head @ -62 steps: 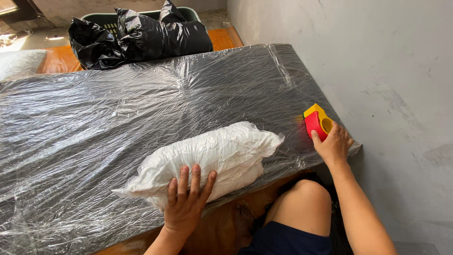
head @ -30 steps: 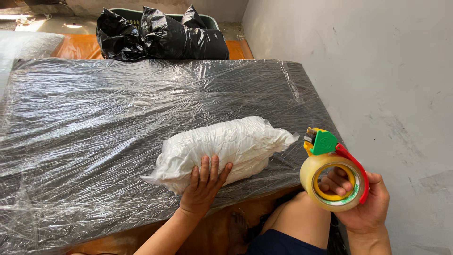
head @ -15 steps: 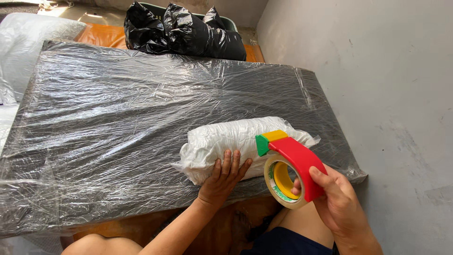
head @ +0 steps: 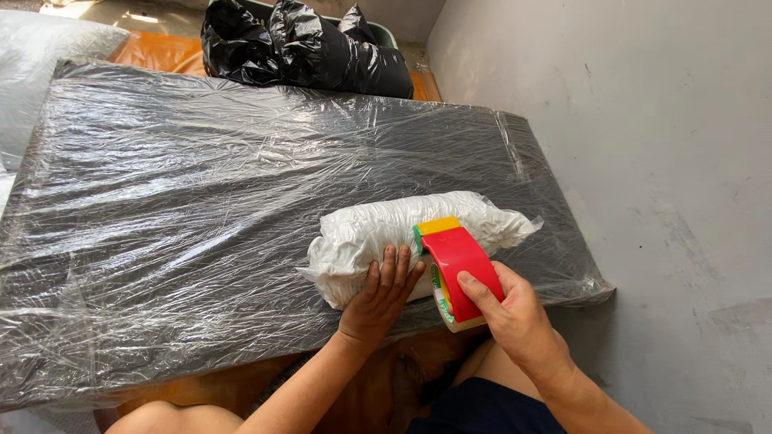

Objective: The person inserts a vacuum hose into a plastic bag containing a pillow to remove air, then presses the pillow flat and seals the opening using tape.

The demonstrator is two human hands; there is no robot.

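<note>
A white plastic-wrapped bundle (head: 386,225) lies near the front edge of a dark table covered in clear film (head: 201,185). My left hand (head: 378,301) presses flat on the bundle's near side, fingers spread. My right hand (head: 515,317) grips a red tape dispenser (head: 454,261) with a yellow and green head and a roll of tape. The dispenser's head rests against the top middle of the bundle, just right of my left fingers.
Black plastic bags (head: 305,52) are piled in a bin beyond the table's far edge. A grey wall (head: 643,161) runs close along the right side. A pale sack (head: 32,72) sits at the far left. My legs are under the table's front edge.
My right hand picked up the tape dispenser from the table's right corner, raised it, then brought it down onto the bundle. My left hand stayed pressed on the bundle.
</note>
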